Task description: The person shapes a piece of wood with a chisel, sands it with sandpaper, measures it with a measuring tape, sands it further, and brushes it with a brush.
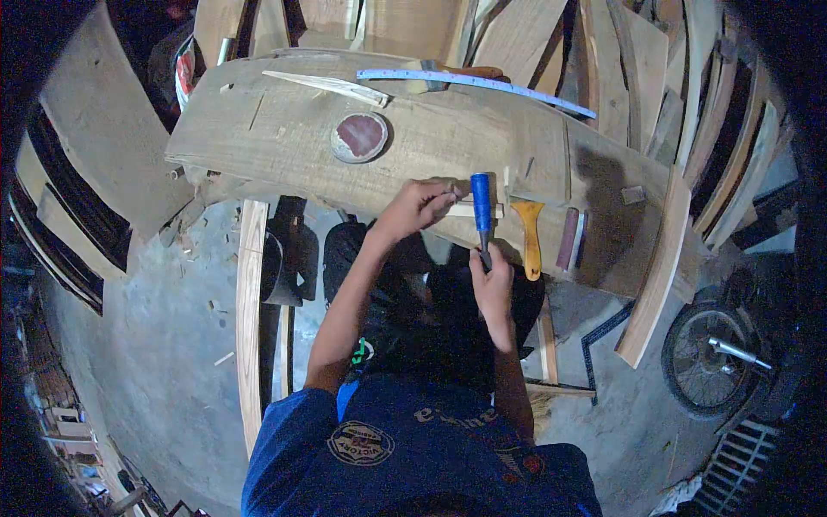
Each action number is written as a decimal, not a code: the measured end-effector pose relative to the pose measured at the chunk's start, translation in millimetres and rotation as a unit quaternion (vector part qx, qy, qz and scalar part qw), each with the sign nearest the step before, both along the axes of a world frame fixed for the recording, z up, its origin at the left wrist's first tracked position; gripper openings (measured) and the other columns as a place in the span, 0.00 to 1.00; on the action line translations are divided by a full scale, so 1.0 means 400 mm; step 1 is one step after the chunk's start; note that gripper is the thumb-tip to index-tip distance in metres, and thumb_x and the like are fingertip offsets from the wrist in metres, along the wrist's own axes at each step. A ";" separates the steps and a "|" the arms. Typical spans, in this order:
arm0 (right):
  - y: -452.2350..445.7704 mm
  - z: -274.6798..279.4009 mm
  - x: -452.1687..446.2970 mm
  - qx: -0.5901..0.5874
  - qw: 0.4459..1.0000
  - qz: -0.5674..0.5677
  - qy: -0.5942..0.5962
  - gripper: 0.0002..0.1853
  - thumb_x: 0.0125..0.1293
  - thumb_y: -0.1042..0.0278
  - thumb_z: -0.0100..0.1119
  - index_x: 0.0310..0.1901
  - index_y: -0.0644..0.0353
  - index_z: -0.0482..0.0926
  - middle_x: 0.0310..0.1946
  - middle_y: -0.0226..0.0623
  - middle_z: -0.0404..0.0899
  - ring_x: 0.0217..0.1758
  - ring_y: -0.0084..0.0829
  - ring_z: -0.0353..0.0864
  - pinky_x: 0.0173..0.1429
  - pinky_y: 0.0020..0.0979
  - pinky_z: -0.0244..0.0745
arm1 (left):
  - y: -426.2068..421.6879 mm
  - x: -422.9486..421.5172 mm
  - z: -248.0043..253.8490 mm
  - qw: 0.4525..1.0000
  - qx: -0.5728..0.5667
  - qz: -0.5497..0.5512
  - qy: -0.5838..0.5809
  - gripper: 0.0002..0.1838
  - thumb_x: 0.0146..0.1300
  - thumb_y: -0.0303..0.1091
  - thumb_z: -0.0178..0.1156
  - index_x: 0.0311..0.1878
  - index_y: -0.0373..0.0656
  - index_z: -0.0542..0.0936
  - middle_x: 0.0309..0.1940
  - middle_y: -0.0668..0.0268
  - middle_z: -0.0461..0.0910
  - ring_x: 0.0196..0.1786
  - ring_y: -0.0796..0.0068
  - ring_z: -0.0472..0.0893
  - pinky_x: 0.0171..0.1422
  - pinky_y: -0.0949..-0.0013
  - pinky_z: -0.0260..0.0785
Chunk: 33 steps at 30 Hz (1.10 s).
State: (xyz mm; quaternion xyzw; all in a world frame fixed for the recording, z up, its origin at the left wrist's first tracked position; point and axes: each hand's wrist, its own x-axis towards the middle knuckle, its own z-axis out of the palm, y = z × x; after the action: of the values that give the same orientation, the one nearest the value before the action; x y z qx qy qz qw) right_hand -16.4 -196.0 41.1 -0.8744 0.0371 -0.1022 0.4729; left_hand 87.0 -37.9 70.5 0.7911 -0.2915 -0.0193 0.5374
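My right hand [493, 284] is closed around the dark metal end of a blue-handled chisel [481, 202]. Its handle points away from me over the plank's near edge, and its blade is hidden in my fingers. To the left, my left hand [419, 209] is pinched, with the fingertips close to the blue handle; what they hold is too small to make out. A pale thin wood strip [465, 209] lies just beyond those fingers, partly behind the handle. Right of the chisel rests a yellow scraper [529, 241].
On the wide wooden plank [276, 129] lie a round dish [360, 138] with a reddish top, a pointed wood piece [323, 86], a long bluish ruler [482, 84] and a dark red strip [568, 239]. Boards lean behind it. A wheel [713, 360] stands at right.
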 end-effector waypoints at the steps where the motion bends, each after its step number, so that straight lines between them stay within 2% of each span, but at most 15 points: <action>1: -0.001 0.007 0.001 0.000 1.000 -0.001 -0.001 0.11 0.57 0.64 0.48 0.34 0.65 0.70 0.19 0.48 0.71 0.22 0.44 0.73 0.26 0.37 0.65 | -0.003 -0.002 -0.003 1.000 0.000 -0.001 -0.001 0.08 0.54 0.28 0.50 0.35 0.35 0.74 0.28 0.55 0.75 0.29 0.65 0.75 0.35 0.70 0.66; 3: -0.003 0.035 0.003 0.023 0.999 -0.002 0.042 0.10 0.58 0.67 0.49 0.33 0.66 0.70 0.19 0.42 0.72 0.22 0.31 0.72 0.29 0.29 0.66 | -0.008 -0.004 -0.010 0.999 -0.014 0.005 -0.047 0.09 0.55 0.29 0.50 0.36 0.35 0.74 0.29 0.54 0.75 0.32 0.57 0.74 0.38 0.67 0.66; 7: 0.004 0.120 -0.004 0.004 1.000 0.011 -0.012 0.11 0.58 0.66 0.48 0.34 0.66 0.70 0.20 0.42 0.73 0.23 0.31 0.73 0.30 0.29 0.66 | -0.016 -0.003 -0.026 0.986 -0.012 0.018 -0.163 0.10 0.55 0.31 0.50 0.36 0.35 0.74 0.31 0.53 0.75 0.36 0.54 0.73 0.41 0.64 0.66; 10: 0.035 0.210 -0.023 0.023 0.999 0.005 -0.038 0.10 0.57 0.69 0.48 0.37 0.66 0.70 0.24 0.49 0.74 0.28 0.44 0.75 0.30 0.35 0.67 | -0.017 -0.008 -0.028 0.988 -0.002 0.025 -0.152 0.10 0.55 0.32 0.50 0.36 0.36 0.74 0.32 0.53 0.75 0.38 0.55 0.73 0.44 0.63 0.65; 13: 0.054 0.217 -0.025 -0.022 0.993 -0.005 -0.118 0.10 0.56 0.69 0.49 0.37 0.66 0.69 0.25 0.50 0.74 0.28 0.46 0.75 0.30 0.36 0.68 | -0.018 -0.008 -0.034 0.986 0.011 0.026 -0.164 0.10 0.55 0.32 0.50 0.36 0.36 0.74 0.32 0.54 0.75 0.39 0.56 0.73 0.45 0.64 0.65; 15: 0.051 0.182 -0.019 -0.031 0.994 0.005 -0.105 0.11 0.56 0.70 0.49 0.38 0.67 0.69 0.26 0.51 0.73 0.29 0.48 0.74 0.29 0.37 0.69 | -0.014 -0.008 -0.032 0.987 0.036 0.019 -0.157 0.10 0.55 0.33 0.50 0.37 0.37 0.74 0.33 0.55 0.75 0.39 0.56 0.73 0.45 0.64 0.65; 17: 0.040 0.170 -0.014 -0.118 0.992 0.040 0.020 0.09 0.57 0.71 0.49 0.38 0.65 0.71 0.20 0.46 0.73 0.23 0.39 0.75 0.28 0.33 0.67 | -0.016 -0.008 -0.039 0.986 0.030 0.018 -0.162 0.10 0.55 0.33 0.50 0.37 0.37 0.74 0.33 0.55 0.75 0.39 0.57 0.73 0.45 0.64 0.65; 19: 0.038 0.204 -0.013 -0.101 0.993 0.052 -0.017 0.08 0.57 0.71 0.49 0.36 0.66 0.70 0.18 0.48 0.71 0.22 0.42 0.74 0.26 0.34 0.65 | -0.019 -0.004 -0.027 0.985 0.023 0.023 -0.167 0.10 0.55 0.33 0.50 0.37 0.38 0.74 0.34 0.56 0.75 0.38 0.57 0.73 0.45 0.64 0.65; 21: 0.049 0.228 -0.024 -0.042 0.996 0.012 -0.071 0.13 0.56 0.68 0.48 0.39 0.69 0.68 0.27 0.54 0.72 0.29 0.48 0.74 0.28 0.38 0.68 | -0.019 -0.013 -0.022 0.983 0.022 0.025 -0.178 0.10 0.55 0.33 0.49 0.37 0.38 0.74 0.35 0.56 0.75 0.38 0.58 0.73 0.44 0.64 0.65; 23: 0.051 0.216 -0.018 -0.038 0.995 -0.001 -0.091 0.13 0.56 0.68 0.49 0.39 0.69 0.69 0.27 0.54 0.72 0.28 0.48 0.74 0.28 0.38 0.68 | -0.014 -0.008 -0.038 0.982 0.036 0.025 -0.183 0.11 0.55 0.33 0.49 0.37 0.38 0.74 0.35 0.57 0.75 0.38 0.58 0.73 0.44 0.64 0.65; 25: 0.036 0.204 0.001 -0.127 0.988 0.066 0.050 0.13 0.55 0.70 0.50 0.40 0.70 0.69 0.27 0.52 0.73 0.28 0.47 0.75 0.29 0.37 0.69 | -0.018 -0.008 -0.044 0.980 0.047 0.025 -0.192 0.11 0.55 0.33 0.49 0.37 0.38 0.74 0.35 0.57 0.75 0.38 0.58 0.73 0.44 0.64 0.65; 27: 0.032 0.227 0.002 -0.123 0.987 0.070 0.074 0.13 0.55 0.70 0.51 0.40 0.69 0.69 0.27 0.52 0.73 0.28 0.47 0.75 0.30 0.37 0.69 | -0.018 -0.008 -0.045 0.984 0.036 0.032 -0.169 0.11 0.54 0.33 0.50 0.37 0.37 0.74 0.34 0.58 0.75 0.38 0.59 0.73 0.44 0.64 0.65; 30: 0.061 0.238 -0.018 -0.048 0.982 -0.014 -0.180 0.12 0.56 0.67 0.49 0.37 0.69 0.69 0.24 0.53 0.72 0.27 0.48 0.73 0.28 0.39 0.67 | -0.020 -0.004 -0.054 0.977 0.031 0.045 -0.206 0.10 0.53 0.32 0.50 0.36 0.37 0.75 0.34 0.58 0.76 0.37 0.59 0.74 0.44 0.64 0.65; 31: 0.058 0.225 -0.021 -0.046 0.983 -0.016 -0.174 0.12 0.56 0.67 0.49 0.37 0.69 0.69 0.24 0.53 0.72 0.27 0.48 0.73 0.28 0.39 0.67 | -0.016 -0.012 -0.052 0.978 0.034 0.043 -0.200 0.10 0.53 0.32 0.50 0.36 0.37 0.75 0.34 0.58 0.76 0.37 0.59 0.74 0.44 0.64 0.65; 33: 0.042 0.194 -0.008 -0.128 0.989 0.055 0.044 0.12 0.56 0.68 0.50 0.39 0.67 0.69 0.23 0.50 0.72 0.25 0.46 0.74 0.26 0.38 0.66 | -0.015 -0.008 -0.036 0.984 0.053 0.027 -0.168 0.10 0.53 0.32 0.51 0.37 0.37 0.75 0.34 0.58 0.76 0.37 0.59 0.74 0.44 0.65 0.66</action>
State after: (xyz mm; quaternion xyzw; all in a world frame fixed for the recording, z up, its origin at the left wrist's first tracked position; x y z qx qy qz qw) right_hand -19.6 -179.1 118.6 -0.9321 -0.0032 -0.0412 0.3598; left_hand 83.7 -43.9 56.2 0.8178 -0.3549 0.1130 0.4388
